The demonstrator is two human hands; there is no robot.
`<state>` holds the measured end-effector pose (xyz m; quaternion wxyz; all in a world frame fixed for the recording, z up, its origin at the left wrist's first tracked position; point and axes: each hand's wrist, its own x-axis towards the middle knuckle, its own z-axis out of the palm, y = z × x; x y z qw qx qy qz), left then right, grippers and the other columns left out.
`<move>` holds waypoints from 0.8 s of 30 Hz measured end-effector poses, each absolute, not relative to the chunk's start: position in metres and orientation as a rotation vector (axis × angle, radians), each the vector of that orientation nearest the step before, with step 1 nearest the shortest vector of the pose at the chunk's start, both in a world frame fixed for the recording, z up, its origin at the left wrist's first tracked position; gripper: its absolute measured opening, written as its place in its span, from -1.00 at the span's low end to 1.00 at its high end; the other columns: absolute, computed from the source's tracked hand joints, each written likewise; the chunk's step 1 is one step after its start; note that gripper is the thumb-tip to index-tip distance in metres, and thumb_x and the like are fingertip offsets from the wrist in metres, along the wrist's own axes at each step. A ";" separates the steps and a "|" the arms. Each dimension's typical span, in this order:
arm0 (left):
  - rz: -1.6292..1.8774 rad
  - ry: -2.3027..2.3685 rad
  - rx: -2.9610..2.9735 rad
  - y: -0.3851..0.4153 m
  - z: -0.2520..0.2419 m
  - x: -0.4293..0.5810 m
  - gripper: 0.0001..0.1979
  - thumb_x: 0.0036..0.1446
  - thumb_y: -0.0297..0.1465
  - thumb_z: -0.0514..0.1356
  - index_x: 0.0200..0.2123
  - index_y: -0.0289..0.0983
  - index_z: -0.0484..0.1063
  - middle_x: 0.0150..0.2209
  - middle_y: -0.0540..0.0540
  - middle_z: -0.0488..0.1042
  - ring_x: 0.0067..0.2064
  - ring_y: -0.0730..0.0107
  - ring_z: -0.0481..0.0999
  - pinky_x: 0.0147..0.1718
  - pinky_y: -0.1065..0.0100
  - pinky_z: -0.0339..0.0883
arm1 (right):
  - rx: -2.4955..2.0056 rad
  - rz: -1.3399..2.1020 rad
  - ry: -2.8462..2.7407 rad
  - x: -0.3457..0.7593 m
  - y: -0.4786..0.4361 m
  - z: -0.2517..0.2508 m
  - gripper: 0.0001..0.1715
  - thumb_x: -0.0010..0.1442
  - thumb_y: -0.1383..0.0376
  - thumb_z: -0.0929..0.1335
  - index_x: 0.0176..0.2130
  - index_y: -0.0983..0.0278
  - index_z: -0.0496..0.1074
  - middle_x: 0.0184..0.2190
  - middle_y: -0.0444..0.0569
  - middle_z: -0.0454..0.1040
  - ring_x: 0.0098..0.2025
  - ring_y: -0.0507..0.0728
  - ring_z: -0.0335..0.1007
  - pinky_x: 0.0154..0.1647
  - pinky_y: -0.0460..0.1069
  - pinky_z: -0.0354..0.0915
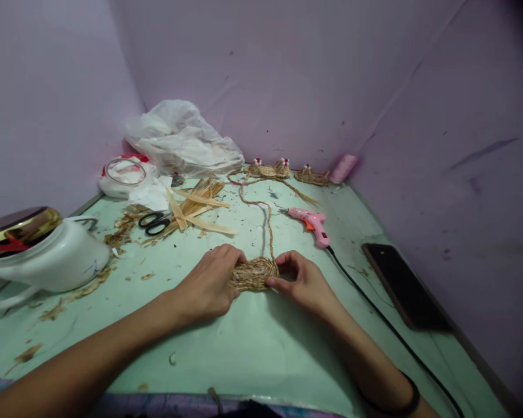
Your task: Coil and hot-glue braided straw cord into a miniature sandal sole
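An oval coil of twisted straw cord (pixel 255 274) lies on the pale green table in front of me. My left hand (pixel 215 281) grips its left end, the fingers over the edge. At the right end, my right hand (pixel 303 284) pinches the rim between thumb and index finger, close to where the loose cord (pixel 269 223) leaves the coil. That cord runs away from me in a wavy line to the back of the table. A pink glue gun (pixel 310 223) rests beyond my right hand, its nozzle pointing left.
Left of centre lie black-handled scissors (pixel 154 223) and straw strips (pixel 196 209). A white pot (pixel 65 261) stands at the left. Plastic bags (pixel 183 139), woven pieces (pixel 268 170) and a pink thread spool (pixel 344 168) line the back. A phone (pixel 405 284) and black cable (pixel 375 302) are right.
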<state>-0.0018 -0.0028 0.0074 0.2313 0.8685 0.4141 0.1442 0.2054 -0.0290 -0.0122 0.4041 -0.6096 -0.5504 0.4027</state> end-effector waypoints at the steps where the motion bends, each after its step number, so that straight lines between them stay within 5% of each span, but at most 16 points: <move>1: 0.467 1.083 2.397 -0.002 0.007 -0.003 -0.59 -0.11 -0.53 0.16 -0.10 -0.29 0.25 -0.13 -0.22 0.37 -0.08 0.11 0.34 -0.10 0.07 0.27 | -1.451 1.209 -1.246 0.204 -0.029 -0.009 -0.64 -0.26 0.33 0.50 -0.42 0.27 0.34 -0.53 -0.17 0.45 -0.47 0.04 0.37 -0.44 -0.05 0.27; 5: 0.942 1.039 2.354 0.003 0.009 -0.006 -0.34 -0.06 -0.55 0.15 0.15 -0.25 0.07 0.14 -0.28 0.21 0.16 0.08 0.17 0.12 -0.01 0.07 | -1.086 1.652 -0.725 0.196 -0.027 0.002 -0.61 -0.27 0.38 0.52 -0.36 0.29 0.39 -0.44 -0.14 0.52 -0.46 -0.01 0.41 -0.42 -0.11 0.31; 9: 1.245 1.212 1.494 0.001 0.014 0.004 -0.23 -0.18 -0.34 0.31 0.14 -0.29 0.12 0.08 -0.29 0.28 -0.02 0.13 0.37 -0.06 0.09 0.28 | -0.928 1.561 -0.463 0.174 -0.019 0.002 -0.68 -0.27 0.42 0.51 -0.41 0.24 0.46 -0.36 -0.14 0.56 -0.39 0.03 0.45 -0.31 -0.08 0.39; 13: 1.092 0.925 0.870 -0.002 0.015 0.020 -0.59 -0.25 -0.31 0.35 -0.28 -0.39 0.44 -0.32 -0.18 0.52 -0.28 0.26 0.49 -0.23 0.28 0.34 | -0.803 1.583 -0.471 0.140 -0.016 -0.001 -0.69 -0.29 0.40 0.53 -0.45 0.24 0.47 -0.36 -0.09 0.57 -0.30 0.13 0.48 -0.13 0.03 0.38; 16: 1.128 0.895 0.738 0.002 0.012 0.022 -0.77 -0.24 -0.33 0.35 -0.53 -0.36 0.45 -0.55 -0.09 0.50 -0.47 0.33 0.45 -0.37 0.32 0.31 | -0.713 1.679 -0.596 0.128 -0.021 -0.006 -0.63 -0.24 0.32 0.54 -0.34 0.23 0.49 -0.33 -0.07 0.56 -0.25 0.14 0.48 -0.11 0.06 0.36; 24: 1.249 0.857 0.667 0.014 0.019 0.010 -0.79 -0.27 -0.42 0.36 -0.46 -0.37 0.52 -0.50 -0.09 0.55 -0.40 0.34 0.47 -0.31 0.37 0.28 | -0.967 1.708 -0.478 0.160 -0.018 -0.015 -0.60 -0.20 0.28 0.56 -0.28 0.28 0.52 -0.24 -0.03 0.54 -0.28 0.05 0.48 -0.33 -0.09 0.38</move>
